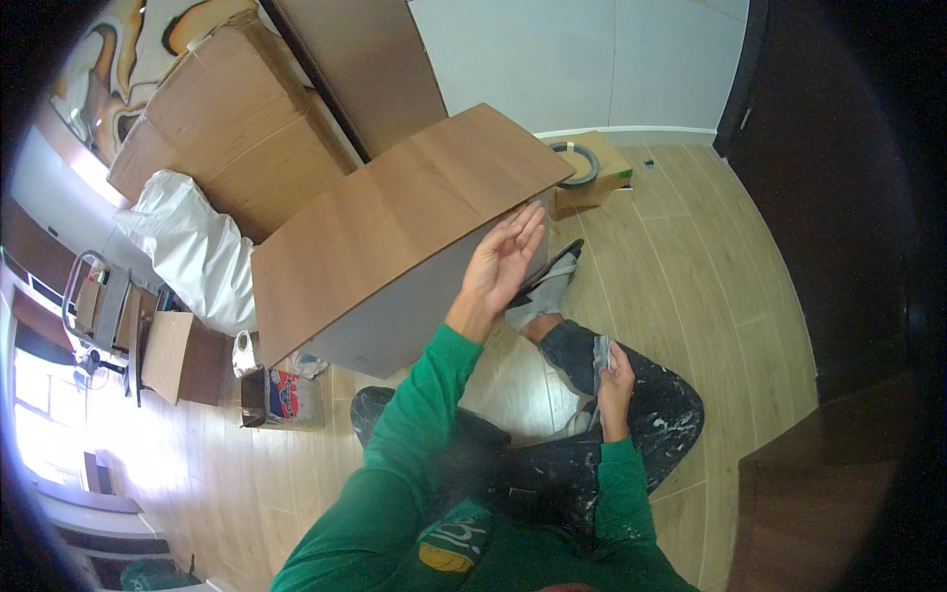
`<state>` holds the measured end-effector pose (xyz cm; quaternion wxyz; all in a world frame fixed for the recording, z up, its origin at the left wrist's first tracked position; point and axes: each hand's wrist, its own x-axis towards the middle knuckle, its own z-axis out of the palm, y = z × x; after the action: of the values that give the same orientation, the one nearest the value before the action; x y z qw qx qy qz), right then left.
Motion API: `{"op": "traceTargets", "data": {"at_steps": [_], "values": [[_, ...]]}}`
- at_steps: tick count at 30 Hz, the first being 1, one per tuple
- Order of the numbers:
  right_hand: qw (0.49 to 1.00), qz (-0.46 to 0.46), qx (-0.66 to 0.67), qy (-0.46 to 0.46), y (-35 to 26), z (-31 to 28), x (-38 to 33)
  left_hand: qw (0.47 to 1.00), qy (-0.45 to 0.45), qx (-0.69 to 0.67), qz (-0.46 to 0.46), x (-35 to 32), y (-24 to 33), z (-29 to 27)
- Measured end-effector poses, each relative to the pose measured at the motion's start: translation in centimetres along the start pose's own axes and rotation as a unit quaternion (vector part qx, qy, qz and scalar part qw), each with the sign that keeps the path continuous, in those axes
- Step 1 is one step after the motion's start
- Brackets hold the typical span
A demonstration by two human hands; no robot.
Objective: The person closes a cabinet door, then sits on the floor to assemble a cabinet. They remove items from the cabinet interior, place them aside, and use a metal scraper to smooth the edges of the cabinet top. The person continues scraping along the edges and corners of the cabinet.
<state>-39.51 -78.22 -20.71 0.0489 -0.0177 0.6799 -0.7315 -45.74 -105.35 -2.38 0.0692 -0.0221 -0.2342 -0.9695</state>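
Beside the open left hand [505, 259], a brown-topped unit [409, 217] is seen, 2 faces apparently joined; what remains cannot be judged. By the right hand [617, 387], a small grey item [602, 351] is gripped.

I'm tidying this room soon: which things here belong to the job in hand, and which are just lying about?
Apparently in use:
wood-topped grey box, left hand at its edge
small grey object in the right hand

Apparently just lying about:
white sack
large cardboard box
grey coil, purpose unclear
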Motion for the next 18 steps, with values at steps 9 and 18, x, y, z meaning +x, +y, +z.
{"op": "traceTargets", "data": {"at_steps": [9, 18], "values": [[1.000, 0.001, -0.027, 0.011, 0.1, -0.1, -0.1, 0.999, 0.024, 0.010, 0.031, -6.0, 4.0, -0.4], [0.998, 0.055, 0.020, -0.014, 0.5, 0.5, 0.1, 0.986, 0.101, -0.072, 0.107, -12.8, 8.4, -2.2]]}}
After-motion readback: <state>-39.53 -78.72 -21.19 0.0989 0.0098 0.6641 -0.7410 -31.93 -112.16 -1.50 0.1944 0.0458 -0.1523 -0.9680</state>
